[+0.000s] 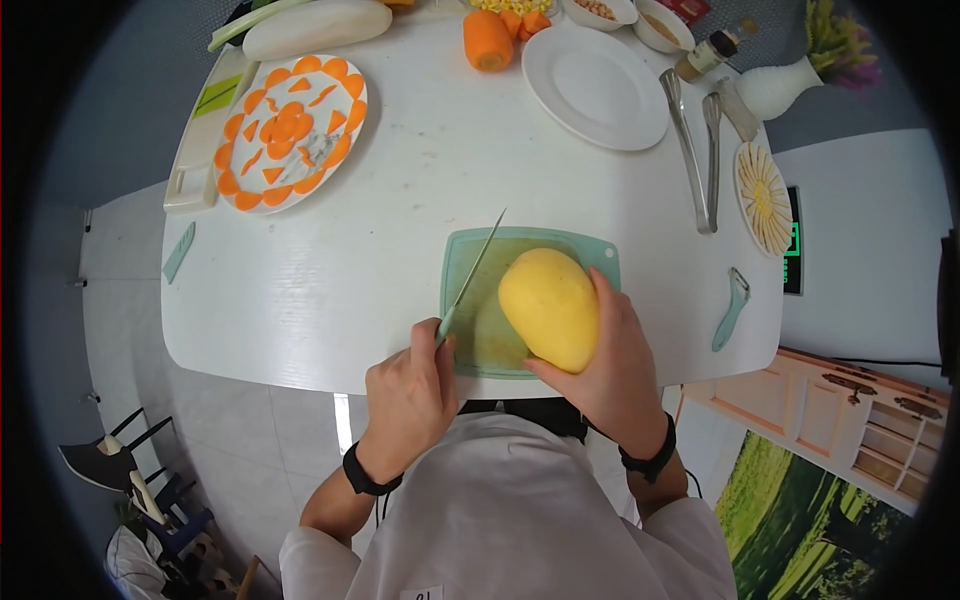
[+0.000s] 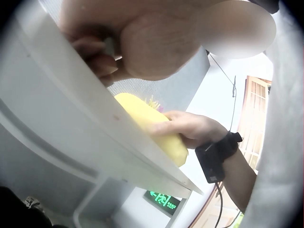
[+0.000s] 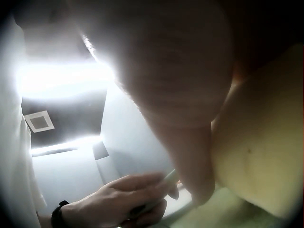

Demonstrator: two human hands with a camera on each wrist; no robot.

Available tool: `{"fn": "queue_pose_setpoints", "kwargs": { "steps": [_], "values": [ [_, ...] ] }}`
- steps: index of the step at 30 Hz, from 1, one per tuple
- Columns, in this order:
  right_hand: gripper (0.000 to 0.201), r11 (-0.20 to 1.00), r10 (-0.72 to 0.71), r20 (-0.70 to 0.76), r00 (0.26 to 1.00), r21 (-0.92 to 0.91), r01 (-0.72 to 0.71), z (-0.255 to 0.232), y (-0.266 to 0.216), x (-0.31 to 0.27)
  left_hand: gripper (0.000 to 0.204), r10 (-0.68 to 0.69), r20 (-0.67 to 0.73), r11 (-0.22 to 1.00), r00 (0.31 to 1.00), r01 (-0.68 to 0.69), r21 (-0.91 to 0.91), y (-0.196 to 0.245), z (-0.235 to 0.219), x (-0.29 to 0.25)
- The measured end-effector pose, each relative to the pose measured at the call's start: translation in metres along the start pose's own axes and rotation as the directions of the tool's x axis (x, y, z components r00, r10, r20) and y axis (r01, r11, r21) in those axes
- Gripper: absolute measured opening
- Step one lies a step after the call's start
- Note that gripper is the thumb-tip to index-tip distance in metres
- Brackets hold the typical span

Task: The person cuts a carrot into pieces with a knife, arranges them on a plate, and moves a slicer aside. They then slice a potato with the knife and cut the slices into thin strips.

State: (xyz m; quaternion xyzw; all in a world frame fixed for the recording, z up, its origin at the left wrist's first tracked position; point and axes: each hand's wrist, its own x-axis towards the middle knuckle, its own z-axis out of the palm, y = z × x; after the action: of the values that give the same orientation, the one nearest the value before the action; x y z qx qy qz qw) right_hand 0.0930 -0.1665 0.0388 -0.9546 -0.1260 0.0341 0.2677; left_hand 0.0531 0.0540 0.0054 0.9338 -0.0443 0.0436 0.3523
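Observation:
A smooth, oval yellow melon (image 1: 548, 308) is on the green cutting board (image 1: 470, 345), towards its right side. My right hand (image 1: 612, 375) grips it from the right, thumb at the near end and fingers along the far side. In my left hand (image 1: 408, 392) is a small knife (image 1: 476, 262) with a pale green handle, its thin blade pointing away over the left part of the board, apart from the fruit. The left wrist view shows the melon (image 2: 156, 133) under the right hand (image 2: 194, 127). The right wrist view catches the left hand (image 3: 116, 202) around the handle.
A plate (image 1: 357, 118) of arranged carrot slices lies far left, near a white radish (image 1: 318, 28). Behind the board are a carrot piece (image 1: 487, 42) and a white plate (image 1: 595, 88). Metal tongs (image 1: 692, 150), a peeler (image 1: 733, 310) and a small decorated plate (image 1: 764, 200) lie right.

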Motion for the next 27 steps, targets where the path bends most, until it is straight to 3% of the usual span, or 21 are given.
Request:
{"fn": "queue_pose_setpoints", "kwargs": {
  "steps": [7, 13, 22, 27],
  "values": [
    [0.095, 0.991, 0.044, 0.039, 0.998, 0.127, -0.048, 0.000, 0.003, 0.003, 0.016, -0.003, -0.033, 1.000, 0.999, 0.004, 0.008, -0.002, 0.002, 0.001],
    [0.089, 0.979, -0.046, -0.023, 0.999, 0.198, 0.049, 0.001, 0.003, 0.008, 0.017, -0.010, -0.034, 1.000, 0.999, 0.011, 0.007, 0.000, 0.003, -0.001],
    [0.092, 0.983, -0.129, 0.037, 0.991, 0.138, 0.123, -0.007, 0.012, 0.013, 0.015, -0.036, -0.036, 0.999, 0.999, 0.036, 0.007, 0.001, 0.004, -0.002],
    [0.100, 0.980, -0.043, 0.046, 0.998, 0.199, 0.033, -0.016, 0.020, 0.001, 0.015, -0.048, -0.036, 0.998, 0.998, 0.049, 0.027, 0.000, 0.006, -0.004]
  ]
}}
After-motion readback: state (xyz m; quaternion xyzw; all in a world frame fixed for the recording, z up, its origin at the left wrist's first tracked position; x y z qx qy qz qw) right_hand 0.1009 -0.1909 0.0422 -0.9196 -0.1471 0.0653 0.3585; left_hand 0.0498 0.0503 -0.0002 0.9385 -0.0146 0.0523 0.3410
